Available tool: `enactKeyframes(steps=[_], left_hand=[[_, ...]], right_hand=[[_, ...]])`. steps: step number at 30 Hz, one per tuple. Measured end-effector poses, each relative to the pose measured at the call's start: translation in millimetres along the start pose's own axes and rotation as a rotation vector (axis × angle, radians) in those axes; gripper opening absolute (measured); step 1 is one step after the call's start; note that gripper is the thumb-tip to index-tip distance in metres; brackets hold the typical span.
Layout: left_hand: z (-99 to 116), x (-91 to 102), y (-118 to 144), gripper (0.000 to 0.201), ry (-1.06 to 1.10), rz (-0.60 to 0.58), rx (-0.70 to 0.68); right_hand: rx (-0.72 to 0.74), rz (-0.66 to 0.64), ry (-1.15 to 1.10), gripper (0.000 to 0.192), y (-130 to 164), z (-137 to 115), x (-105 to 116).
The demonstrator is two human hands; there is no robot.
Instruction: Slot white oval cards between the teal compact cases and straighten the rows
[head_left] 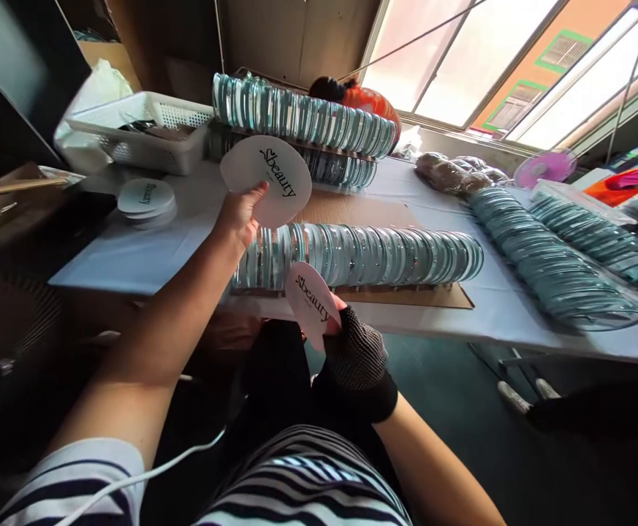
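My bare left hand (240, 216) holds up a round pale pink disc (267, 179) printed with "beauty", above the left end of a row of round teal-rimmed mirrors (362, 256) standing on edge on cardboard. My right hand (354, 358), in a black mesh fingerless glove, holds a second pink "beauty" disc (310, 301) tilted just in front of that row, near the table edge. A small stack of the same discs (146, 199) lies on the white table (132, 256) to the left.
More mirror rows stand behind (302, 117) and lie fanned at right (549, 263). A white plastic basket (137, 131) sits at the back left. A pink fan (544, 168) and bagged items (450, 174) lie by the window. A white cable crosses my lap.
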State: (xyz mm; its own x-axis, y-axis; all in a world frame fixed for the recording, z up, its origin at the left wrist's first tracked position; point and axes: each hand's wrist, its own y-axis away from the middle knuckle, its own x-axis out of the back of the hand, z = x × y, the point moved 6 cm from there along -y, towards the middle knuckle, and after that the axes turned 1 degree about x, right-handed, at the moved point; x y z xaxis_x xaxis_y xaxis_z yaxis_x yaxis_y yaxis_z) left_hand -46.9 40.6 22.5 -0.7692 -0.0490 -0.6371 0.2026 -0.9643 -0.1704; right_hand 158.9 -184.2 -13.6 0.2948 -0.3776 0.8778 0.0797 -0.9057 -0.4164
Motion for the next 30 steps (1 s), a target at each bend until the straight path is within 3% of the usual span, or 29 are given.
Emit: enactKeyframes(steps=[9, 16, 20, 25, 30], left_hand=[[-2, 1.1, 3, 0.031, 0.009, 0.039, -0.005], [-2, 4.1, 4, 0.035, 0.010, 0.050, -0.010], [-1, 4.9, 4, 0.036, -0.031, 0.047, -0.013], [3, 3.0, 8, 0.031, -0.033, 0.045, -0.025], [6, 3.9, 11, 0.027, -0.020, 0.036, 0.001]], right_hand=[[0.034, -0.247, 0.123, 0.053, -77, -36, -47], [-0.066, -0.108, -0.193, 0.022, -67, -20, -50], [-0.068, -0.118, -0.349, 0.026, -68, -19, -50], [-0.060, -0.138, -0.300, 0.023, -68, -27, -45], [-0.067, -0.104, -0.176, 0.024, -78, -33, -60]])
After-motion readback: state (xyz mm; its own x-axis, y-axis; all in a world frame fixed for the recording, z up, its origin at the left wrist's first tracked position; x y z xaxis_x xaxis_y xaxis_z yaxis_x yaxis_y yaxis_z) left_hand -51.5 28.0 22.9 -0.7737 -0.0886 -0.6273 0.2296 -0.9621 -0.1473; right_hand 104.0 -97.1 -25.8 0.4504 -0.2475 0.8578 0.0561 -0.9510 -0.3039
